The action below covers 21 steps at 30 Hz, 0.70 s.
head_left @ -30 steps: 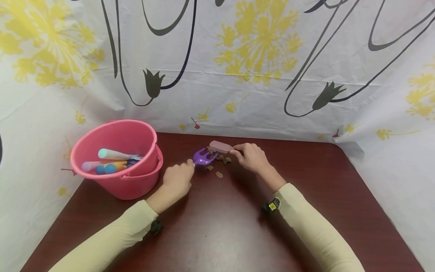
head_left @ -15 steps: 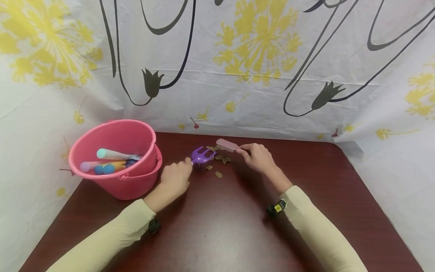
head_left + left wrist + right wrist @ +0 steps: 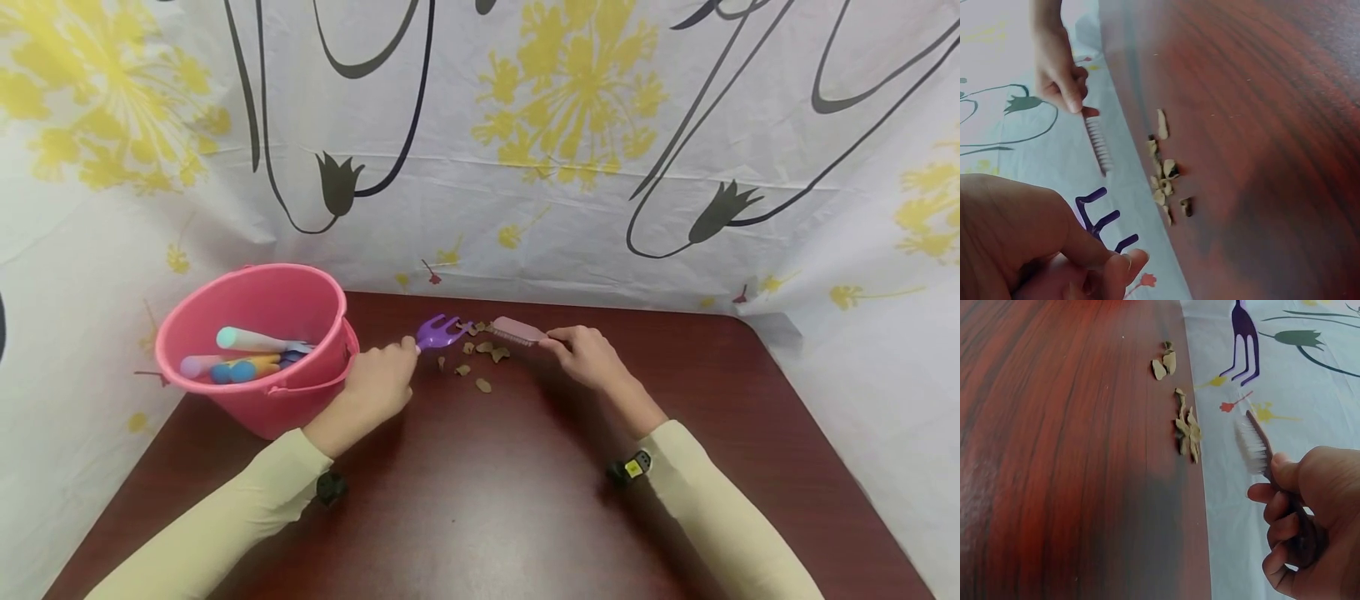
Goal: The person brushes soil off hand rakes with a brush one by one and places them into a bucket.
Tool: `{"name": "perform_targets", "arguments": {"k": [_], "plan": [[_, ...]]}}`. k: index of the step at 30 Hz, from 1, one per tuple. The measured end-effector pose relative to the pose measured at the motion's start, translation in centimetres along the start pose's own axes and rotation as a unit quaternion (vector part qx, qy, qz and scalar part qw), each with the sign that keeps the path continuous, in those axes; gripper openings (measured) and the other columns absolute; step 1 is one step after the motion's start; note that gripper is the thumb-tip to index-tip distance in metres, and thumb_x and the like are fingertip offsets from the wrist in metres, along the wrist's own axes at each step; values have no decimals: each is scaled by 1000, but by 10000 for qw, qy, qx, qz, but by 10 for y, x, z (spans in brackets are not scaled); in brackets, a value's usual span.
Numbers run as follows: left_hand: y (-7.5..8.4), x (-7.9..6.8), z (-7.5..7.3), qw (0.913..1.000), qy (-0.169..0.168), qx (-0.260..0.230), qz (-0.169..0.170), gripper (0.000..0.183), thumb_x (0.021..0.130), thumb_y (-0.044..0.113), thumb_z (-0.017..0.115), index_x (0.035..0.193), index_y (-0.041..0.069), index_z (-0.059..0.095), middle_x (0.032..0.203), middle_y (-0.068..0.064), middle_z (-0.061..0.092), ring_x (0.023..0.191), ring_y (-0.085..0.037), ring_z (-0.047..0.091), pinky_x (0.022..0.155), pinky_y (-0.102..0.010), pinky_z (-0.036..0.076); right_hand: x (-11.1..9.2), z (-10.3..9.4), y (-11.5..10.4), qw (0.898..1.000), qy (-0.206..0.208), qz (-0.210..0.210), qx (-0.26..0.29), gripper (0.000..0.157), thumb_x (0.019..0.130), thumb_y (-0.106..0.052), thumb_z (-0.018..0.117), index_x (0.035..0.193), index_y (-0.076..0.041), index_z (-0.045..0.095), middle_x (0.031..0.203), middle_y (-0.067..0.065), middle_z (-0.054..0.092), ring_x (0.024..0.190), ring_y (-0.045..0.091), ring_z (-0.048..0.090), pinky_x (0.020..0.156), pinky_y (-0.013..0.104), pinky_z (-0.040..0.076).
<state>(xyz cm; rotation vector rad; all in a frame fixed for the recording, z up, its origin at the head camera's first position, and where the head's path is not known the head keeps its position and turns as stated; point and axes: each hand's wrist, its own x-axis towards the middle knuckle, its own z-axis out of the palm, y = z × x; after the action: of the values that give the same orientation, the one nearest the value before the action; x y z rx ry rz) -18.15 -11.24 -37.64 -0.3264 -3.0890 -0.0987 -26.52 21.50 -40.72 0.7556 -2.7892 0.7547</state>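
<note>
My left hand (image 3: 372,385) grips the handle of a small purple garden fork (image 3: 433,335), its tines pointing towards several dried brown leaf-like pieces (image 3: 483,385) on the table. In the left wrist view the fork's three tines (image 3: 1107,219) appear raised above the surface. Opposite, a pink scrubbing brush (image 3: 517,329) with pale bristles (image 3: 1250,447) is held by the handle in my right hand (image 3: 596,360). In the right wrist view, curled fingers wrap that handle. Some pieces lie between fork and brush, others nearer me; whether either tool touches a piece, I cannot tell.
A pink bucket (image 3: 315,412) with several coloured handles (image 3: 247,342) inside stands on the left, close to my left forearm. The dark red-brown table (image 3: 480,500) ends at a white patterned cloth (image 3: 480,208) hanging behind it and along both sides.
The fork has shifted left and slightly away from me, uncovering scattered pieces. My right hand has drawn the brush to the right, away from the fork. The bucket stays put.
</note>
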Motion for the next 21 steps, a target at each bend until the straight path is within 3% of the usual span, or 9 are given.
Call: {"name": "perform_targets", "arguments": {"k": [4, 8, 14, 21], "plan": [[-1, -1, -10, 9999, -18, -170, -1, 33, 90, 16, 74, 108, 0, 53, 77, -11, 56, 58, -28, 57, 46, -40, 49, -4, -2, 6, 9999, 27, -147, 62, 25, 101, -24, 65, 110, -3, 76, 100, 10, 74, 89, 28, 67, 80, 49, 52], [-1, -1, -21, 9996, -8, -272, 7, 27, 96, 18, 69, 108, -1, 52, 77, -11, 56, 58, -28, 57, 46, -40, 49, -7, -5, 11, 9997, -68, -218, 118, 26, 102, -21, 65, 113, 1, 75, 105, 14, 73, 98, 31, 68, 86, 51, 52], [-3, -5, -38, 9991, 65, -416, 106, 21, 105, 22, 51, 101, 1, 52, 74, -11, 54, 60, -31, 57, 47, -43, 48, -12, -8, 12, 9994, -246, -164, 189, 31, 102, -20, 65, 118, 6, 71, 113, 20, 71, 106, 35, 67, 89, 53, 51], [-11, -12, -61, 9975, 15, -522, 470, 17, 96, 14, 65, 102, 4, 52, 78, -11, 58, 64, -32, 60, 54, -45, 51, -14, -10, 13, 9988, -295, -277, 281, 28, 100, -17, 66, 117, 5, 72, 112, 19, 71, 105, 33, 67, 89, 52, 52]]}}
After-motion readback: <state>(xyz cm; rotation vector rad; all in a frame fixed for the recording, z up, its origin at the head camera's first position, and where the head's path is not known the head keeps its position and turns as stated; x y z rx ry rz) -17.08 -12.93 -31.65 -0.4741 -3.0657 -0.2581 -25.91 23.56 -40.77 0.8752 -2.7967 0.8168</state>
